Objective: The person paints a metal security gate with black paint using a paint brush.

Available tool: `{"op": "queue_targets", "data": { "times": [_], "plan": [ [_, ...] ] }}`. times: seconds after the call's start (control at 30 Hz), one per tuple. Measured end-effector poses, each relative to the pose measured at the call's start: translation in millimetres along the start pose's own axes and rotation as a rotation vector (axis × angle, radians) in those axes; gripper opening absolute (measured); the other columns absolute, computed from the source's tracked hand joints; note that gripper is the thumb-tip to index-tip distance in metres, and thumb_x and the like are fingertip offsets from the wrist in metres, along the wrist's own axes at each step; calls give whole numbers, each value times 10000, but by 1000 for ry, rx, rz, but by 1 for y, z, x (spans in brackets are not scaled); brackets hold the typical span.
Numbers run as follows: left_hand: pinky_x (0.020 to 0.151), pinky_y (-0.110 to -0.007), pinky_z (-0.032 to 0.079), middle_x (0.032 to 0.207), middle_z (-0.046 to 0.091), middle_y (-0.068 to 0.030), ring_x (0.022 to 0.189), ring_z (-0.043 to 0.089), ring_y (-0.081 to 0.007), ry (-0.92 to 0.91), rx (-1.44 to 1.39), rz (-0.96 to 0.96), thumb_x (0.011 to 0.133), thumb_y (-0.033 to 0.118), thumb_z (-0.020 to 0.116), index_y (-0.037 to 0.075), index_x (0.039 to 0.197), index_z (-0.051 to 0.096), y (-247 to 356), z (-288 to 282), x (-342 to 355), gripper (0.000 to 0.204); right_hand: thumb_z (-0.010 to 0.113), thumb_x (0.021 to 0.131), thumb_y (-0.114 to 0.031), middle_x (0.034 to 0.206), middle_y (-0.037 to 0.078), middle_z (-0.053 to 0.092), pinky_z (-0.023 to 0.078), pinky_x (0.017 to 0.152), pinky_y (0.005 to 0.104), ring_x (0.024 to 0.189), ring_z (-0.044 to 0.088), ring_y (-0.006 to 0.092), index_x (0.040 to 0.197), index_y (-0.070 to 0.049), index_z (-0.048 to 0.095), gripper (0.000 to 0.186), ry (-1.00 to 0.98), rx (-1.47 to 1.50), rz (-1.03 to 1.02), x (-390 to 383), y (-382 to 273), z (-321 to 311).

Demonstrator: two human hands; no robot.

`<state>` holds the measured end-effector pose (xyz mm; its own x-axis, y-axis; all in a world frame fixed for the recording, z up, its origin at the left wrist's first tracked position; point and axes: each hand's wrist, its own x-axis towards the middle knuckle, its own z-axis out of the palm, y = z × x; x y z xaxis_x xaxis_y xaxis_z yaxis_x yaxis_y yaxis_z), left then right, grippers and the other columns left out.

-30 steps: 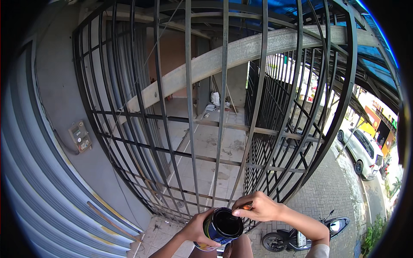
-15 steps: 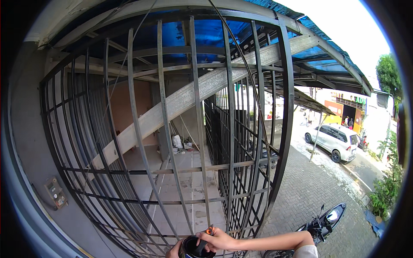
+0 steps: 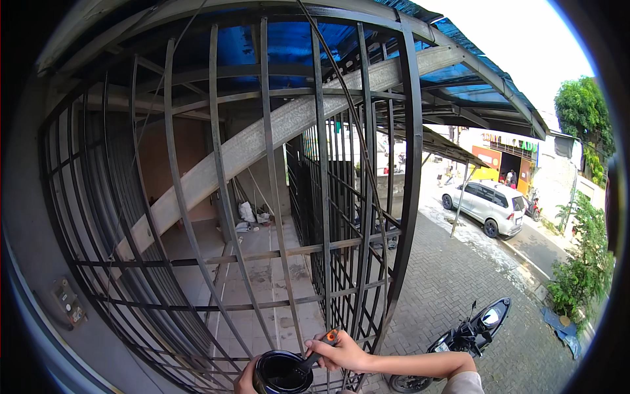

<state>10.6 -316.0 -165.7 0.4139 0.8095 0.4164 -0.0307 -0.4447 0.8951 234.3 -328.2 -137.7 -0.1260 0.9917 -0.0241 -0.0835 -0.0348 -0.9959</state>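
Observation:
Low in the picture, my left hand (image 3: 245,379) is wrapped round the side of a round open can (image 3: 260,375) with black paint inside. My right hand (image 3: 344,355) grips a paintbrush (image 3: 331,336) by its handle, whose end is orange. The brush slants down to the left, its dark head at the right inner side of the can's mouth; whether the bristles touch the paint I cannot make out. Just beyond both hands stands a tall grille of dark metal bars (image 3: 411,118).
A pale beam (image 3: 269,134) crosses diagonally behind the bars. A meter box (image 3: 69,303) hangs on the left wall. To the right, a motorcycle (image 3: 469,341) stands on the paving (image 3: 420,289), close to my right forearm. A silver car (image 3: 485,205) is farther off.
My view has turned a little to the right. The can shows more fully now, and the brush has moved from over its middle to its right side.

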Motion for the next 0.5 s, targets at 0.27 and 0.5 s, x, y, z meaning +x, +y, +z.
{"op": "queue_targets", "data": {
  "times": [0.27, 0.5],
  "plan": [
    [884, -368, 450, 1119, 567, -165, 1040, 562, -272, -148, 225, -13, 460, 216, 839, 8, 1216, 447, 6, 2, 1, 877, 569, 887, -181, 554, 6, 537, 360, 452, 192, 490, 435, 31, 790, 19, 644, 234, -130, -420, -500, -6, -19, 1],
    [788, -361, 499, 974, 612, -168, 891, 628, -293, -1, 700, 339, 403, 297, 855, -34, 1135, 487, 5, -2, 12, 884, 605, 852, -118, 594, 61, 586, 400, 462, 215, 500, 489, 63, 771, 30, 639, 171, -151, -534, -632, -4, -27, 0]
  ]
}}
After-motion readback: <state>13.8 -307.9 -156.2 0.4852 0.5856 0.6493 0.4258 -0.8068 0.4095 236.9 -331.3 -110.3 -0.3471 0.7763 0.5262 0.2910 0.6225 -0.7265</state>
